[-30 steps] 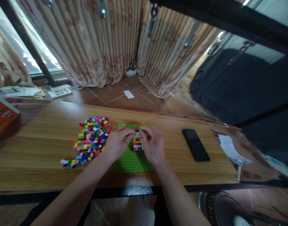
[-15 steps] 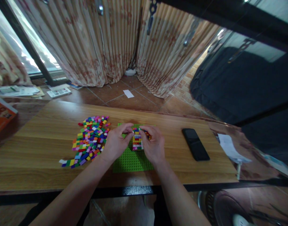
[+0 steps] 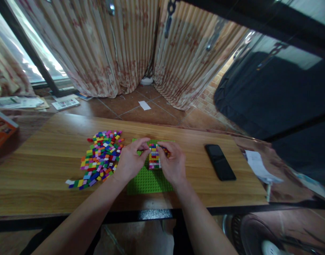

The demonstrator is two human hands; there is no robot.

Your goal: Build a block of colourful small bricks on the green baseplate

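Observation:
A green studded baseplate point(image 3: 148, 180) lies on the wooden table point(image 3: 45, 166) in front of me. On it stands a small block of stacked bricks in many colours point(image 3: 154, 161). My left hand point(image 3: 130, 161) pinches at the stack's top left edge with thumb and forefinger. My right hand point(image 3: 173, 163) curls round the stack's right side, fingertips on its top. What the fingertips hold besides the stack is too small to tell. A heap of loose coloured bricks point(image 3: 98, 157) lies just left of my left hand.
A black phone point(image 3: 220, 162) lies face up to the right of the baseplate. An orange box point(image 3: 1, 129) sits at the far left. Papers lie on the tiled floor beyond the table, before striped curtains. A fan point(image 3: 260, 235) stands below the table's right front.
My left fingertips have shifted slightly along the top of the stack. The view has drifted a little. Both hands stay on the brick stack.

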